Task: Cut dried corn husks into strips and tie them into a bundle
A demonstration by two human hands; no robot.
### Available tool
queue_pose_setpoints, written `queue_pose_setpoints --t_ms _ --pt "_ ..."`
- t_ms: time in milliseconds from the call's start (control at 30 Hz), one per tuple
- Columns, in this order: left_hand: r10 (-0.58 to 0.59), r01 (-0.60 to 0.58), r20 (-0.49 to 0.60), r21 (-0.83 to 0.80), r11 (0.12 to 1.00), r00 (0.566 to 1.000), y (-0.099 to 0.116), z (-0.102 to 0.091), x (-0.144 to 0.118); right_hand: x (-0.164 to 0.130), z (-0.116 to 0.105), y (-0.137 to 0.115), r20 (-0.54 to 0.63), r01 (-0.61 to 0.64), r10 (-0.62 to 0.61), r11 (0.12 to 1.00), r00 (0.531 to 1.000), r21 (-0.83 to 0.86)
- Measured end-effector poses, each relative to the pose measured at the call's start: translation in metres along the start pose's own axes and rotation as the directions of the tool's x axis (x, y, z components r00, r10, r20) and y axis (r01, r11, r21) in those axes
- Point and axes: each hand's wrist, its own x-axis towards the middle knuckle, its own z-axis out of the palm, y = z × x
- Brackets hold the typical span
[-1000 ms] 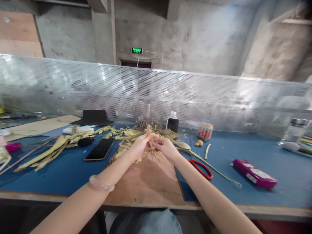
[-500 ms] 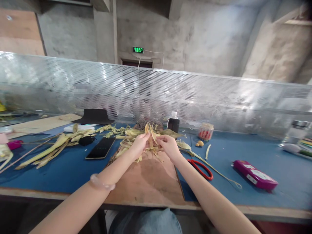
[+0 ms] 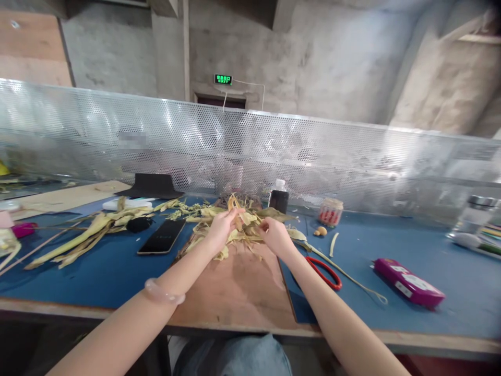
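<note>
Left hand [image 3: 219, 228] and right hand [image 3: 275, 236] pinch dry husks [image 3: 243, 225], fingers closed; brittle strips may tear if pulled apart sharply.

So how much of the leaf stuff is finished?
Some looks done: long husks lie aside on the blue table. In hand: left hand and right hand pull one strip apart. Left: the heaped pile behind the wooden board.

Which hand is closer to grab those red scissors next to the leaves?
Probably the right hand. It pinches the dry husk strips just left of the red scissors, on the same side of the wooden board. The left hand holds the strips farther away.
</note>
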Motion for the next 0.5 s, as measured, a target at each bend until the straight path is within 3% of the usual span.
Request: queue_pose_setpoints --t_ms 133,200,367,500 --pt "0.000 0.000 -0.036 -0.017 1.000 0.999 -0.002 -0.002 0.005 -0.004 0.001 0.007 0.276 0.011 0.032 0.988 0.961 -0.154" --pt "0.007 -0.007 -0.035 0.002 1.000 0.999 -0.003 -0.002 0.005 -0.006 0.002 0.007 0.357 0.028 0.045 0.980 0.933 -0.197" --pt "0.011 -0.011 -0.003 0.009 1.000 1.000 -0.005 -0.004 0.005 -0.004 0.002 0.006 0.414 0.019 0.114 0.953 0.903 -0.303" --pt "0.017 -0.017 0.014 0.005 1.000 1.000 -0.005 -0.004 0.005 0.002 -0.013 0.004 0.403 0.038 0.141 0.913 0.904 -0.405"
